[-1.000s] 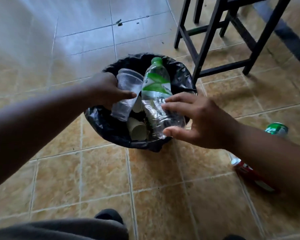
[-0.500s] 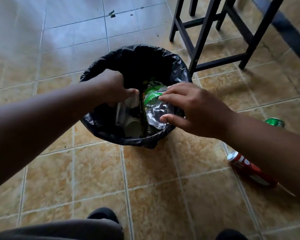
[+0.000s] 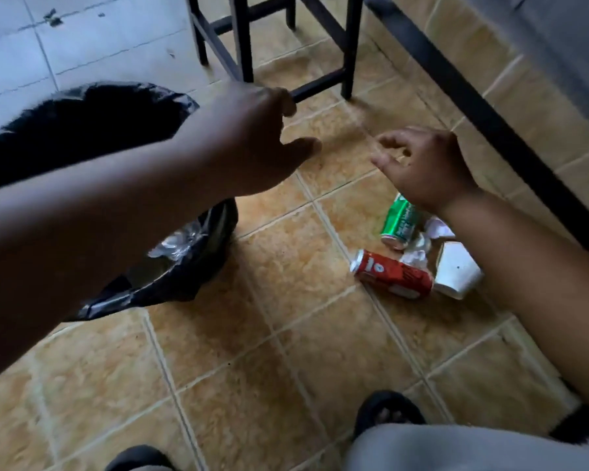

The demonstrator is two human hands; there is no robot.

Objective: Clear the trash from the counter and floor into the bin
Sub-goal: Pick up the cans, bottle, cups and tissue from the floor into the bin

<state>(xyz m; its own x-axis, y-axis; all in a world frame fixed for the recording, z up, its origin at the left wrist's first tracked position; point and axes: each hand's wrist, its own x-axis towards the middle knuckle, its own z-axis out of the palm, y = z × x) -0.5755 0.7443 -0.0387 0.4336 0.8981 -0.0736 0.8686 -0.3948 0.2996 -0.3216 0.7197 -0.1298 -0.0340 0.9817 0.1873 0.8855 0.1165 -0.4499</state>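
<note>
The bin, lined with a black bag, stands at the left; crumpled clear plastic shows inside it under my forearm. My left hand hovers to the right of the bin's rim, fingers apart and holding nothing. My right hand hangs open above the floor trash. Below it lie a green can, a red can, a white paper cup on its side and crumpled white paper. Part of this pile is hidden by my right forearm.
A dark stool's legs stand on the tan tiled floor behind the bin. A dark baseboard runs diagonally along the wall at the right. My feet in dark sandals are at the bottom.
Both hands have let go of the clear cup and the bottle in the bin and swung right, empty. The view has turned right, bringing the cans, cup and paper into sight.
</note>
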